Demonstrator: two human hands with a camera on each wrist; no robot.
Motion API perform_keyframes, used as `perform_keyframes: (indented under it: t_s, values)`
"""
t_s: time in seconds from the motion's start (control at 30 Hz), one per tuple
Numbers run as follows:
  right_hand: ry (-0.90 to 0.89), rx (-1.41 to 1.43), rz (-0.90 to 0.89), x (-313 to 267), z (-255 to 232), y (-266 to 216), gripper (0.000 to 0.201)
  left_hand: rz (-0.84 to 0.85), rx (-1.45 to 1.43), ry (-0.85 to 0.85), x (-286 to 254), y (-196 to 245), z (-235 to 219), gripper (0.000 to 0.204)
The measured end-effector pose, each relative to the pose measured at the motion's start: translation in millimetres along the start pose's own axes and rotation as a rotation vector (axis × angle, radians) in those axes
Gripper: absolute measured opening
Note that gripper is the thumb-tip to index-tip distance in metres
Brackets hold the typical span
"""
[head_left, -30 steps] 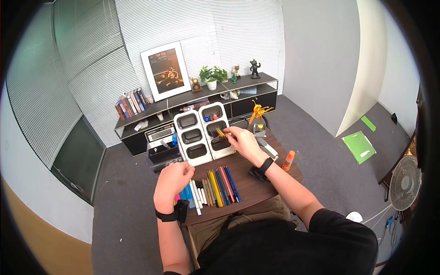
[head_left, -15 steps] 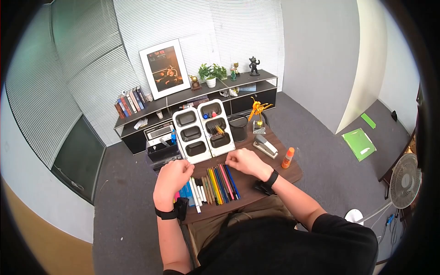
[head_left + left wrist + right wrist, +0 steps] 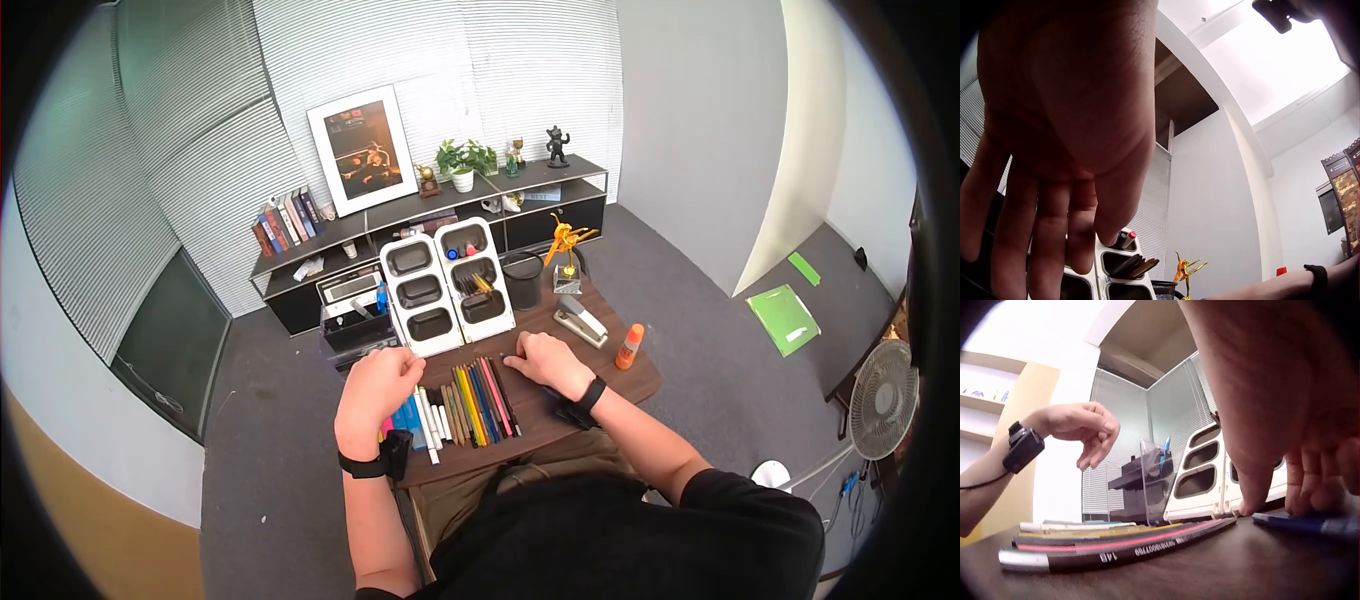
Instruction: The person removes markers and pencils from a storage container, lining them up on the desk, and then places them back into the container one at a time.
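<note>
At the right end of the pencil row, my right hand [image 3: 548, 362] pinches a blue pencil [image 3: 1310, 524] low over the table, its far part hidden under the hand. A black pencil [image 3: 1116, 555] with a white end lies closest to it, beside a pink pencil [image 3: 492, 390]. My left hand [image 3: 378, 380] hangs with loosely bent fingers above the left end of the row, holding nothing. Below it are white markers [image 3: 427, 420] and a blue flat item [image 3: 408, 418]. Beyond both hands leans a white organizer [image 3: 437, 285]; dark and yellow sticks [image 3: 480, 283] sit in its right middle compartment.
To the right on the brown table [image 3: 600, 385] are a stapler [image 3: 580, 322], a glue stick [image 3: 629, 347] and a golden figurine [image 3: 566, 250]. A black mesh cup [image 3: 522, 282] stands by the organizer's right side. A dark desk caddy [image 3: 355, 325] stands to its left.
My right hand has come down from the organizer's right middle compartment to the row's right end, leaving sticks there. The blue pencil has left its place in the row. The left hand stays put.
</note>
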State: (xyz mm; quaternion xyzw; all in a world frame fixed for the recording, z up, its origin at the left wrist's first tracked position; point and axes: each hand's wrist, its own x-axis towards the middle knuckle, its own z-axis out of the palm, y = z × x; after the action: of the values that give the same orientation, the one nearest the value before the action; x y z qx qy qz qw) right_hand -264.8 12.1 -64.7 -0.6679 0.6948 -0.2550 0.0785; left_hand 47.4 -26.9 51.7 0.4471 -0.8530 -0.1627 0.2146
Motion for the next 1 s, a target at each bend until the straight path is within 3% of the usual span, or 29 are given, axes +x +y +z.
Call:
perform_keyframes:
  t_s: [0.2, 0.3, 0.37, 0.5, 0.67, 0.83, 1.0]
  values:
    - [-0.020, -0.025, 0.081, 5.6, -9.3, 1.8, 0.030, 0.001, -0.010, 0.010, -0.5, -1.7, -0.2, 0.031]
    - [0.051, 0.048, 0.054, 6.7, -33.5, -1.3, 0.028, -0.003, 0.005, 0.006, 0.2, -3.0, 1.0, 0.031]
    - [0.230, 0.136, 0.066, 6.4, -56.1, -12.7, 0.027, -0.004, -0.011, 0.006, 0.0, -2.1, 0.9, 0.031]
    - [0.408, 0.234, -0.002, 6.2, -91.3, -21.1, 0.024, 0.000, 0.005, -0.007, 0.7, -2.9, 1.9, 0.031]
    - [0.465, 0.372, -0.093, -3.5, -123.0, -32.8, 0.018, -0.035, -0.014, -0.046, 0.4, -1.5, 0.1, 0.033]
    - [0.552, 0.583, -0.279, 1.9, -120.3, -34.3, 0.012, -0.041, -0.009, -0.063, -1.2, 3.5, -4.1, 0.037]
    - [0.680, 0.569, -0.377, 12.8, -120.5, -44.8, 0.015, -0.063, 0.023, -0.060, -4.4, 10.3, -8.1, 0.038]
